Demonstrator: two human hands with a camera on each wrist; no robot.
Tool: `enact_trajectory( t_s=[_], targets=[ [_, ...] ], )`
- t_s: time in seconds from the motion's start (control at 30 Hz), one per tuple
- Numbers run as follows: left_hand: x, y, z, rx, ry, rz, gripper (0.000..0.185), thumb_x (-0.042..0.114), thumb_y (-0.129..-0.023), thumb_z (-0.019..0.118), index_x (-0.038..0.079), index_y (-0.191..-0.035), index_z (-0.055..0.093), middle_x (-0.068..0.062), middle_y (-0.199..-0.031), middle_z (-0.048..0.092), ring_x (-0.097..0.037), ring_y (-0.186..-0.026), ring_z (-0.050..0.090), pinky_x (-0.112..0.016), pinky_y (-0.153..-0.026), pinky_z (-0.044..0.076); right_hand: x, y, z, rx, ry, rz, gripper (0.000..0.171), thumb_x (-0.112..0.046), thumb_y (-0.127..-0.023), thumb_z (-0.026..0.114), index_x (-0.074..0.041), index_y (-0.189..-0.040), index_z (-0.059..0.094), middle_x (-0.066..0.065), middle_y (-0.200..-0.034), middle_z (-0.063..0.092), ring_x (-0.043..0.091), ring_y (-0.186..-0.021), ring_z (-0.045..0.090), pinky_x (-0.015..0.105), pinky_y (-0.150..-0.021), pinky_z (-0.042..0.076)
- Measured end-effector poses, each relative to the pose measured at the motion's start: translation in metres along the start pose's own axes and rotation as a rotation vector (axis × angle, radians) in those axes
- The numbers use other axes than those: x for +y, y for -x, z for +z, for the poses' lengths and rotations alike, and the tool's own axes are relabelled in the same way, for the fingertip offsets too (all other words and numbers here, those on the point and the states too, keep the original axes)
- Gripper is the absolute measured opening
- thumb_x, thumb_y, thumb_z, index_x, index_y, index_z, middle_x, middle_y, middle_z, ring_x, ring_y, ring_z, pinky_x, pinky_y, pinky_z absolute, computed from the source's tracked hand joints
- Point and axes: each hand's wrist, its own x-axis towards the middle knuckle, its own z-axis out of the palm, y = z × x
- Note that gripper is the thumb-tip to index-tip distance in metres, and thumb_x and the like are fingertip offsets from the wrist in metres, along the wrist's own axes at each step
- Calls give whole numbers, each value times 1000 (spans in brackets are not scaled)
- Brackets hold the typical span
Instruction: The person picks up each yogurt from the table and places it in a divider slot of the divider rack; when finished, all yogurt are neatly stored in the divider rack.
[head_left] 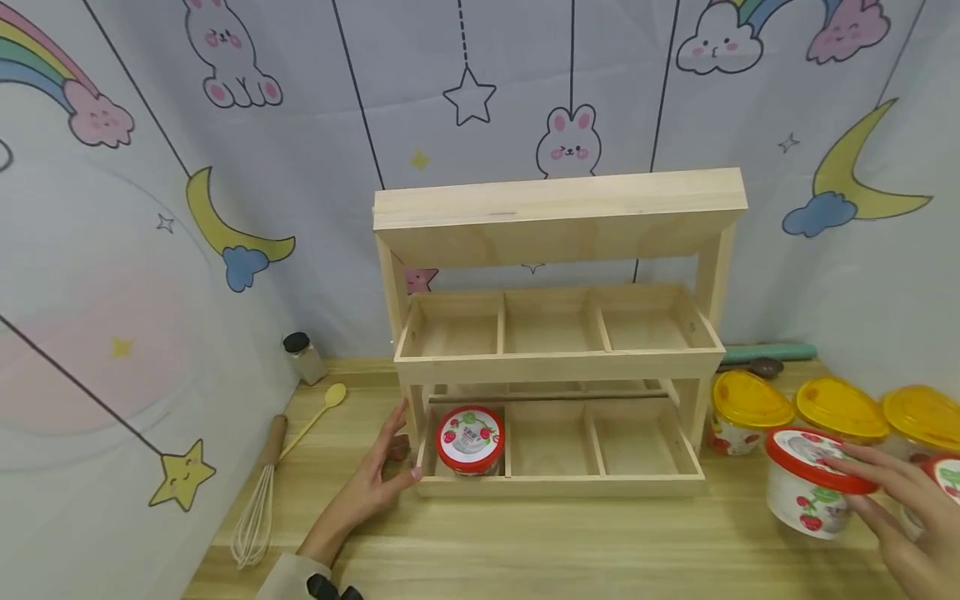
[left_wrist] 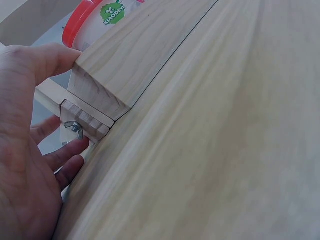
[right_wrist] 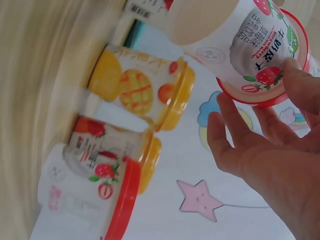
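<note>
From the head view, a wooden rack [head_left: 558,333] stands on the wooden table [head_left: 570,542]. It has two trays, each cut into three boxes. A strawberry cup with a red lid [head_left: 470,439] sits in the left box of the bottom tray. The left hand [head_left: 378,475] rests against the rack's front left corner, fingers spread and mostly straight, with the thumb on the tray's front edge. The right hand [head_left: 900,508] is at the far right, with its fingers out on the red lid of a second strawberry cup [head_left: 813,483]. This cup is tilted on the table, well apart from the rack. Three yellow-lid cups [head_left: 832,412] stand behind it. A whisk [head_left: 258,500], a wooden spoon [head_left: 315,417] and a small jar with a black cap [head_left: 302,357] lie to the left of the rack.

From the left wrist view, the left hand's [left_wrist: 25,150] thumb presses the end of the tray's front board. The other fingers [left_wrist: 67,155] lie loose beside a small metal wing nut [left_wrist: 73,128]. The hand grips nothing. The cup's red lid [left_wrist: 80,22] peeks over the board.

From the right wrist view, the right hand [right_wrist: 270,155] is open, fingers long and spread. The fingertips [right_wrist: 300,85] touch the red rim of the strawberry cup [right_wrist: 245,45]. The picture is blurry, so I cannot tell if it truly holds the cup. A mango cup with a yellow lid [right_wrist: 145,90] and more cups sit nearby.
</note>
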Motion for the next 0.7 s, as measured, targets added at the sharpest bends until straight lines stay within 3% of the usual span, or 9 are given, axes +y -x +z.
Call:
enact_trajectory(
  t_s=[0.13, 0.37, 0.53, 0.7],
  targets=[
    [0, 0, -1, 2, 0, 3, 100, 10, -96, 76, 21, -174, 15, -30, -165, 40, -33, -133, 61, -39, -108, 53, -12, -9, 3, 12, -31, -45, 27, 11, -97, 68, 10, -124, 73, -36, -148, 51, -20, -136, 43, -4, -105, 28],
    [-1, 0, -2, -3, 3, 17, 100, 9, -96, 76, 19, -174, 15, -29, -164, 41, -28, -134, 62, -39, -108, 53, -30, -15, 11, -74, 67, 62, 37, 3, -95, 77, -8, -130, 75, -46, -146, 43, -30, -130, 32, -8, -100, 21],
    [0, -1, -1, -9, 0, 15, 100, 9, -96, 76, 20, -174, 14, -28, -164, 42, -30, -135, 62, -38, -108, 53, -40, -20, 20, -54, 11, 18, 43, 7, -87, 82, -12, -126, 78, -39, -143, 53, -26, -132, 41, -8, -99, 26],
    [-1, -2, -1, -8, 0, 24, 100, 9, -95, 77, 19, -174, 15, -29, -164, 42, -29, -134, 63, -38, -107, 53, -50, -24, 31, -35, -13, 42, 45, 8, -83, 86, -14, -122, 80, -39, -137, 57, -24, -132, 43, -7, -99, 28]
  ],
)
